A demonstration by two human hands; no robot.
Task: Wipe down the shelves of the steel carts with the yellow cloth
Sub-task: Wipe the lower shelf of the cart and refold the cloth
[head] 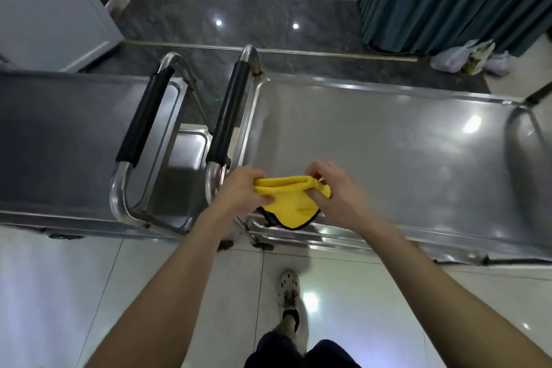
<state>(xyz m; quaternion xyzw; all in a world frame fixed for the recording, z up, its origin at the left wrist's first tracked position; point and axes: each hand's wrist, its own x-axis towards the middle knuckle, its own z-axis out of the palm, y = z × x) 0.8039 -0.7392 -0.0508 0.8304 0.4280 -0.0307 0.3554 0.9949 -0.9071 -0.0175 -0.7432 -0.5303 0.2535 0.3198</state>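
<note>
Looking down, I held the yellow cloth (286, 202) bunched over the near left corner of the right cart's top shelf (388, 143), my left hand (243, 188) gripping one end and my right hand (337, 191) pinching the folded edge. I judged the risk to be a loose, lumpy fold. It could slip from my pinch or catch on the black-sleeved handle (230, 113) just beside it.

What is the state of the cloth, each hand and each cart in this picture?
Cloth: bunched, held by both hands over a shelf corner.
Left hand: grips the cloth.
Right hand: pinches the cloth.
Right cart: standing, top shelf shiny, under the cloth.
Left cart: standing, its handle next to the other's.
</note>
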